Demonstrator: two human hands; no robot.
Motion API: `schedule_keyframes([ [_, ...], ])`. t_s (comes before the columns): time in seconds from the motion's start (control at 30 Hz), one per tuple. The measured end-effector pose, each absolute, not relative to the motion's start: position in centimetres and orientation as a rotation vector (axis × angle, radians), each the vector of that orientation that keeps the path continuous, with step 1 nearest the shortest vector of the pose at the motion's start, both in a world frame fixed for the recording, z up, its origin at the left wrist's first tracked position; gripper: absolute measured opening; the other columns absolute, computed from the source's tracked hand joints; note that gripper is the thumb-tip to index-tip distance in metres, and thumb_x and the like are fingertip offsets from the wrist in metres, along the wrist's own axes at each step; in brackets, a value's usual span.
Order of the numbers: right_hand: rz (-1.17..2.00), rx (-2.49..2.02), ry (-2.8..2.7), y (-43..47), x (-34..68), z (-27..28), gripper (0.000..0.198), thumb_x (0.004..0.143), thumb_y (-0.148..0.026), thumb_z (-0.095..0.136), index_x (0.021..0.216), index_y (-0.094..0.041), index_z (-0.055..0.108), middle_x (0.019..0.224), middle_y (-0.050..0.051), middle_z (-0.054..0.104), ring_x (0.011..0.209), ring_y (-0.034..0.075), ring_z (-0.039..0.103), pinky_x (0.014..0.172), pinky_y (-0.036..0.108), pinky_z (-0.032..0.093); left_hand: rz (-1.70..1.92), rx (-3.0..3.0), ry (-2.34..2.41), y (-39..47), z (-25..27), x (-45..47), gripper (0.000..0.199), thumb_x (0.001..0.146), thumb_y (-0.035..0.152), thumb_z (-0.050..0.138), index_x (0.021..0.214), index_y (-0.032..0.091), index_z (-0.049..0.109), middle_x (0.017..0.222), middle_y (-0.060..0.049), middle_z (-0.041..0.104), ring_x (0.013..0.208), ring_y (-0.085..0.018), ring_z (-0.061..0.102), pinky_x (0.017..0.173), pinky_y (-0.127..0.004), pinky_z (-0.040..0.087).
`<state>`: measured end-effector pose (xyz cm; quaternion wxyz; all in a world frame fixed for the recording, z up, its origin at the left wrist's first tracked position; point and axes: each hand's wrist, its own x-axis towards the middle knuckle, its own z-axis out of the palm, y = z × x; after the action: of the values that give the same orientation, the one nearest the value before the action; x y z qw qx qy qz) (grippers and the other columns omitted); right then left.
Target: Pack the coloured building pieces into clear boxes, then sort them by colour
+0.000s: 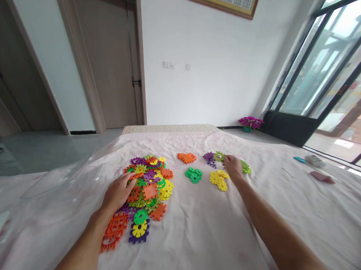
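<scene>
My left hand [118,191] rests against the near left side of a heap of plastic building pieces [150,192], thumb apart from the fingers. Its fingertips touch the heap beside an orange piece. The heap mixes square toothed pieces and round notched discs in orange, purple, green and yellow. Farther right, my right hand [232,166] is closed with its fingertips at the edge of a light green square piece [219,156]. Purple pieces [210,158] lie just left of that piece. More light green pieces [245,167] show behind my right wrist, partly hidden.
Small groups of orange pieces [186,158], green discs [193,174] and yellow discs [219,179] lie on the pale cloth [187,240]. A clear plastic container [61,185] stands at left. At far right are a white object [315,160], a blue item [299,159] and a pinkish cloth [322,177].
</scene>
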<state>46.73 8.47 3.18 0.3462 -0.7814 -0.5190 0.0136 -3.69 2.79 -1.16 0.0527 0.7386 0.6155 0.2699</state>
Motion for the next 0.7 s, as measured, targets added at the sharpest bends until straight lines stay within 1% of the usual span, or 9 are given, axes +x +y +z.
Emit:
schedule_keyframes([
  [0.1, -0.074, -2.140, -1.181, 7.7, 50.4, 3.4, 0.038, 0.083, -0.028, 0.044, 0.108, -0.015, 0.070, 0.094, 0.013, 0.071, 0.088, 0.024, 0.064, 0.076, 0.030, 0.045, 0.823, 2.239, 1.876, 2.8, -1.1, -3.7, 0.044, 0.094, 0.043, 0.033, 0.124, 0.022, 0.058, 0.134, -0.005, 0.058, 0.125, -0.021, 0.051, 0.106, -0.036, 0.038],
  [0.17, -0.173, -2.176, -1.089, 7.4, 51.8, 3.5, 0.043, 0.083, -0.025, 0.044, 0.117, -0.013, 0.066, 0.108, 0.018, 0.066, 0.097, 0.026, 0.063, 0.082, 0.033, 0.045, 0.820, 2.232, 1.882, 2.8, -1.1, -3.7, 0.044, 0.093, 0.043, 0.034, 0.124, 0.023, 0.058, 0.133, -0.005, 0.058, 0.125, -0.021, 0.051, 0.106, -0.035, 0.039],
  [0.2, -0.208, -2.178, -1.061, 7.3, 52.1, 3.4, 0.045, 0.083, -0.024, 0.043, 0.120, -0.013, 0.064, 0.113, 0.019, 0.064, 0.100, 0.027, 0.062, 0.084, 0.034, 0.045, 0.819, 2.230, 1.884, 2.7, -1.1, -3.7, 0.044, 0.093, 0.043, 0.034, 0.124, 0.024, 0.058, 0.133, -0.004, 0.058, 0.125, -0.021, 0.052, 0.105, -0.035, 0.039],
  [0.27, -0.226, -2.166, -1.067, 7.3, 51.7, 3.2, 0.046, 0.082, -0.023, 0.042, 0.122, -0.015, 0.063, 0.118, 0.018, 0.061, 0.101, 0.026, 0.062, 0.085, 0.034, 0.045, 0.818, 2.227, 1.885, 2.8, -1.1, -3.6, 0.044, 0.093, 0.044, 0.034, 0.124, 0.023, 0.058, 0.133, -0.004, 0.058, 0.125, -0.021, 0.052, 0.106, -0.035, 0.039],
  [0.4, -0.129, -2.143, -1.283, 8.1, 48.7, 2.5, 0.043, 0.083, -0.024, 0.043, 0.120, -0.021, 0.065, 0.118, 0.011, 0.065, 0.103, 0.024, 0.062, 0.083, 0.032, 0.046, 0.826, 2.226, 1.892, 2.7, -1.1, -3.6, 0.045, 0.093, 0.045, 0.034, 0.123, 0.023, 0.059, 0.133, -0.005, 0.059, 0.125, -0.021, 0.052, 0.106, -0.034, 0.038],
  [0.5, -0.023, -2.175, -1.493, 9.2, 46.5, 1.8, 0.044, 0.082, -0.026, 0.045, 0.122, -0.020, 0.063, 0.116, 0.011, 0.067, 0.103, 0.025, 0.063, 0.079, 0.030, 0.046, 0.829, 2.239, 1.890, 2.7, -1.1, -3.6, 0.045, 0.093, 0.044, 0.035, 0.123, 0.022, 0.059, 0.133, -0.005, 0.059, 0.125, -0.021, 0.052, 0.106, -0.034, 0.039],
  [0.63, 0.034, -2.215, -1.594, 10.5, 45.2, 1.0, 0.035, 0.078, -0.032, 0.055, 0.107, -0.019, 0.070, 0.098, 0.011, 0.072, 0.089, 0.025, 0.066, 0.071, 0.029, 0.046, 0.821, 2.250, 1.887, 2.6, -1.0, -3.7, 0.045, 0.093, 0.044, 0.034, 0.124, 0.022, 0.058, 0.134, -0.005, 0.058, 0.126, -0.021, 0.051, 0.106, -0.034, 0.038],
  [0.7, 0.014, -2.219, -1.613, 11.1, 45.0, 0.9, 0.035, 0.076, -0.035, 0.059, 0.105, -0.019, 0.070, 0.094, 0.010, 0.072, 0.088, 0.025, 0.066, 0.070, 0.028, 0.045, 0.821, 2.257, 1.881, 2.7, -1.0, -3.7, 0.045, 0.093, 0.044, 0.034, 0.124, 0.022, 0.058, 0.134, -0.005, 0.058, 0.126, -0.021, 0.051, 0.106, -0.034, 0.038],
])
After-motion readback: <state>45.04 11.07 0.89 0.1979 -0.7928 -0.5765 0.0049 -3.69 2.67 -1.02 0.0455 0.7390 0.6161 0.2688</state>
